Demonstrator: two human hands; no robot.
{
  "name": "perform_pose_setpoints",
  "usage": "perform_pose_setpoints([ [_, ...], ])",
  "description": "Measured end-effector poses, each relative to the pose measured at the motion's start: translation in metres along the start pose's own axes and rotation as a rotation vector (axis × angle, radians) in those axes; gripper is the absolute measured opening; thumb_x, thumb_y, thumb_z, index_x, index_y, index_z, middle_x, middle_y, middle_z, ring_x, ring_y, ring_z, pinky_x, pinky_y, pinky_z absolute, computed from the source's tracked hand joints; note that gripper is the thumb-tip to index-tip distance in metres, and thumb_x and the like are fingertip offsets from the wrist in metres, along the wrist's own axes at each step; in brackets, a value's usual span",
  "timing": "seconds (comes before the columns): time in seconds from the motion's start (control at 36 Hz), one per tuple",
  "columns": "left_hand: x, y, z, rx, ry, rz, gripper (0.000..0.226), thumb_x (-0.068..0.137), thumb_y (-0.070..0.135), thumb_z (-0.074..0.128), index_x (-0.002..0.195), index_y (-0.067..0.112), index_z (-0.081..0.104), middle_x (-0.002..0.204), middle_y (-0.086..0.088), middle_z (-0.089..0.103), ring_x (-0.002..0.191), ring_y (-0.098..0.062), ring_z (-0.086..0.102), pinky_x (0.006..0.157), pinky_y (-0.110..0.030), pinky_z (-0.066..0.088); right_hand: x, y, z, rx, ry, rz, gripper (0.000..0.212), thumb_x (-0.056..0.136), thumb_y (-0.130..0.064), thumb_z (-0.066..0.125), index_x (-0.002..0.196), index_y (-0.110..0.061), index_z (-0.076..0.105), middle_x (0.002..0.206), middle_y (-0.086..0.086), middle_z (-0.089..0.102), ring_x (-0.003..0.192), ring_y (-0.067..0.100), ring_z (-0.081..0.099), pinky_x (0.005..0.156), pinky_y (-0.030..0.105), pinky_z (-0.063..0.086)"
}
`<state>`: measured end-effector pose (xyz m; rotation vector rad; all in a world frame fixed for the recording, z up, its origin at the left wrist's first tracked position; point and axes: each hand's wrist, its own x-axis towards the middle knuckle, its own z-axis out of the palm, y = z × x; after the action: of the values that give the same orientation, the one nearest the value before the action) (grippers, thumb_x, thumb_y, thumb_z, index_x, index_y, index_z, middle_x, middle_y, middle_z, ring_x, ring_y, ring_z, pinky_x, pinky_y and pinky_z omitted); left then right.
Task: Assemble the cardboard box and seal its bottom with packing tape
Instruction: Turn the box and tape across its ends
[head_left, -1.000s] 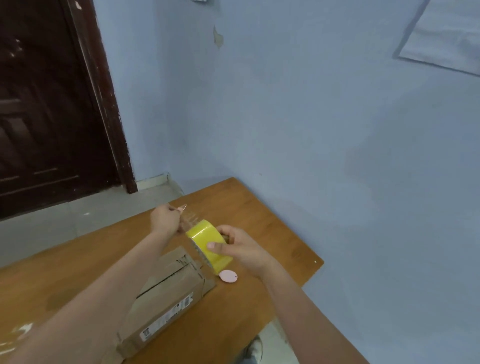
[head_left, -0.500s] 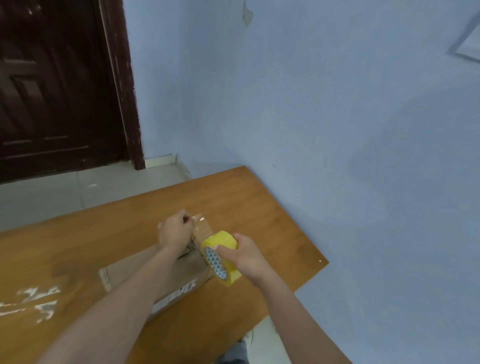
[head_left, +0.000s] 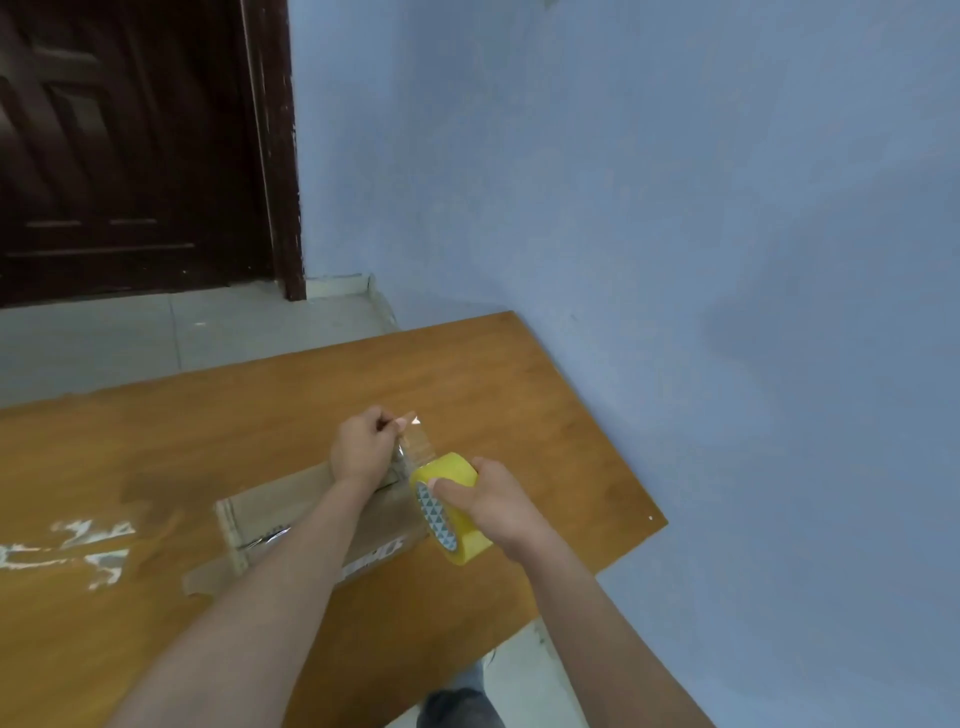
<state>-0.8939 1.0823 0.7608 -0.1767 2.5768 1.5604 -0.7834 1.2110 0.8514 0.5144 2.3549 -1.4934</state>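
Blue wall (head_left: 675, 182) and a dark door (head_left: 130, 145) fill the background, and my work sits on a wooden table (head_left: 519, 384) pushed up against that wall. On it lies the cardboard box (head_left: 275, 506), closed face up, running from near the table's middle toward my hands; my left forearm crosses over it.

My right hand (head_left: 493, 499) is wrapped around the yellow tape roll (head_left: 452, 504), thumb pressed on its side, holding it just above the box's right end. My left hand (head_left: 361, 449) is closed in a pinch on the free end of the clear tape strip (head_left: 413, 441), which stretches from the roll up to my fingertips.

So I judge I'm at the sealing step: tape drawn out, not yet laid down. I can't tell whether the shiny patch at the box's left end is tape already stuck there. Next, I reckon, I need to lower that free end onto the box, press it firm, then run the roll along the seam, keeping the strip taut so it doesn't fold onto itself.
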Motion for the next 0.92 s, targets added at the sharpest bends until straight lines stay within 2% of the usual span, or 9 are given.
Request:
perform_pose_setpoints([
  [0.08,-0.002,0.0,-0.001,0.002,-0.006,0.001,0.014,0.086,0.024,0.064,0.078,0.014,0.067,0.072,-0.001,0.063,0.072,-0.025,0.057,0.061,-0.031,0.039,0.002,-0.003,0.0,-0.016,-0.004,0.018,0.034,0.084,-0.032,0.068,0.101,-0.003,0.063,0.078,0.0,0.061,0.066,0.014,0.057,0.058,0.026,0.043],
  [0.19,-0.003,0.001,-0.002,-0.01,-0.007,0.006,0.014,0.087,0.022,0.062,0.076,0.014,0.066,0.074,-0.004,0.065,0.071,-0.025,0.058,0.063,-0.033,0.045,0.005,-0.008,-0.002,-0.065,-0.005,0.063,0.031,0.083,-0.038,0.067,0.098,-0.012,0.059,0.082,-0.001,0.064,0.065,0.01,0.061,0.055,0.022,0.045],
  [0.31,-0.004,0.001,-0.001,-0.009,-0.001,0.009,0.016,0.088,0.024,0.061,0.075,0.016,0.064,0.074,-0.003,0.066,0.067,-0.02,0.056,0.057,-0.029,0.04,0.01,-0.013,-0.004,-0.122,0.021,0.109,0.043,0.082,-0.044,0.065,0.101,-0.006,0.055,0.097,0.007,0.06,0.083,0.02,0.06,0.068,0.031,0.044],
  [0.42,-0.002,0.001,-0.004,-0.08,0.022,-0.009,0.016,0.089,0.021,0.06,0.079,0.01,0.065,0.075,-0.008,0.067,0.073,-0.029,0.063,0.068,-0.042,0.054,0.012,-0.018,-0.007,-0.15,-0.01,0.2,0.076,0.083,-0.048,0.063,0.136,0.001,0.039,0.123,0.01,0.055,0.108,0.026,0.057,0.076,0.03,0.044],
  [0.53,-0.002,0.0,-0.003,-0.036,-0.006,0.023,0.017,0.09,0.023,0.061,0.079,0.011,0.066,0.074,-0.007,0.068,0.071,-0.027,0.063,0.067,-0.04,0.054,0.009,-0.016,-0.007,-0.179,-0.016,0.226,0.077,0.083,-0.047,0.062,0.137,0.0,0.035,0.104,0.002,0.055,0.09,0.017,0.057,0.065,0.027,0.044],
  [0.64,-0.003,0.001,-0.003,-0.013,0.008,0.019,0.016,0.09,0.023,0.06,0.08,0.012,0.066,0.076,-0.007,0.067,0.072,-0.026,0.061,0.068,-0.037,0.051,0.009,-0.019,-0.004,-0.245,-0.057,0.242,0.081,0.084,-0.047,0.062,0.142,0.001,0.031,0.133,0.013,0.05,0.116,0.027,0.052,0.079,0.032,0.042],
  [0.72,-0.002,0.001,-0.004,-0.017,0.018,0.007,0.015,0.09,0.022,0.06,0.081,0.012,0.067,0.078,-0.007,0.068,0.075,-0.027,0.061,0.07,-0.037,0.052,0.009,-0.019,-0.001,-0.288,-0.091,0.268,0.08,0.084,-0.046,0.062,0.142,0.0,0.03,0.138,0.015,0.047,0.122,0.03,0.049,0.084,0.035,0.043],
  [0.83,-0.004,0.001,-0.002,0.009,0.007,0.021,0.016,0.091,0.023,0.059,0.081,0.013,0.066,0.074,-0.006,0.067,0.072,-0.027,0.062,0.066,-0.038,0.053,0.012,-0.016,-0.005,-0.331,-0.109,0.285,0.077,0.085,-0.046,0.06,0.138,0.003,0.035,0.128,0.015,0.052,0.111,0.028,0.053,0.08,0.034,0.044],
  [0.92,-0.004,0.001,-0.001,-0.011,-0.001,0.016,0.014,0.09,0.022,0.06,0.079,0.014,0.064,0.073,-0.005,0.066,0.07,-0.026,0.062,0.065,-0.036,0.051,0.015,-0.015,-0.008,-0.356,-0.121,0.293,0.08,0.085,-0.047,0.059,0.141,0.002,0.03,0.137,0.016,0.046,0.12,0.03,0.049,0.085,0.035,0.043],
])
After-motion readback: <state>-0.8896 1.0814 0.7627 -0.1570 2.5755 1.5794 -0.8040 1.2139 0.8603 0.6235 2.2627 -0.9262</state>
